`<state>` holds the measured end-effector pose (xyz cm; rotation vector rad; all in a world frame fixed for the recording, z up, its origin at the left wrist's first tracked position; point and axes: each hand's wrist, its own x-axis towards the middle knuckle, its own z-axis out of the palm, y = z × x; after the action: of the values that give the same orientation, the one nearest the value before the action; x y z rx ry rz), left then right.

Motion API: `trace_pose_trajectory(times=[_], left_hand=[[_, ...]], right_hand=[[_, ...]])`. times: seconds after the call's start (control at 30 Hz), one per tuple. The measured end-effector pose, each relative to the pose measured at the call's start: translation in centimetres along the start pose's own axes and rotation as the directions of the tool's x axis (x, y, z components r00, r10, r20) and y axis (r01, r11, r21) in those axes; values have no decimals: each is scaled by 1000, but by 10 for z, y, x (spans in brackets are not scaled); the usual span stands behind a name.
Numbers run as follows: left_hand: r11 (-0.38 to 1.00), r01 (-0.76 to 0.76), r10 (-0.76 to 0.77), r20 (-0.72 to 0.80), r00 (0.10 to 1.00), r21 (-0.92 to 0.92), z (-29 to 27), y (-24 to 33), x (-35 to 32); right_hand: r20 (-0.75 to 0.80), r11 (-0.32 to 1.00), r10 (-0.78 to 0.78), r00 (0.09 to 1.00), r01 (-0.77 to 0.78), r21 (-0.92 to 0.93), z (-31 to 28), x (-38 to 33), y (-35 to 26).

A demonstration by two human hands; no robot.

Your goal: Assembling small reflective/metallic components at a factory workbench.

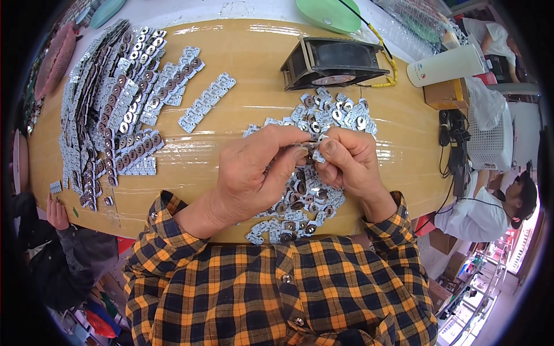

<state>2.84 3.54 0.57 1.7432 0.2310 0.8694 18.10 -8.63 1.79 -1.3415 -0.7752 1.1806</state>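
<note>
Above the middle of the table, my left hand and my right hand meet, thumbs and fingers pinched together. Between them is a short piece of circuit board strip, pale with printed marks; most of it is hidden by the fingers. Beneath and around both hands spreads a loose pile of small circuit boards, many carrying a round metal or brown disc. One longer strip of joined boards lies apart, left of the pile.
Many board strips are heaped at the left. A black box fan with a cable stands behind the pile. Toward the right are a white cup, a cardboard box and a white basket. A co-worker's hand touches the left edge.
</note>
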Motion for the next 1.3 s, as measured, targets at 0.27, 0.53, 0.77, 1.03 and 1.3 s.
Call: trace_pose_trajectory(times=[0.27, 0.53, 0.77, 1.03, 1.3], left_hand=[[1000, 18, -17, 43, 999, -15, -6, 2, 2], [1000, 5, -5, 33, 999, -14, -5, 1, 1], [999, 41, -42, 36, 998, 20, -4, -2, 1], [999, 28, -27, -32, 999, 32, -1, -3, 2], [999, 41, -41, 31, 999, 19, -3, -2, 1]], right_hand=[[-3, 1000, -14, 1000, 14, 3, 2, 0, 1], [-19, 958, 84, 996, -76, 276, 4, 4, -1], [-1, 940, 145, 989, -137, 311, 2, 8, -3], [-40, 997, -34, 999, 31, -71, 2, 2, 0], [7, 970, -141, 990, 140, -201, -2, 3, 6]])
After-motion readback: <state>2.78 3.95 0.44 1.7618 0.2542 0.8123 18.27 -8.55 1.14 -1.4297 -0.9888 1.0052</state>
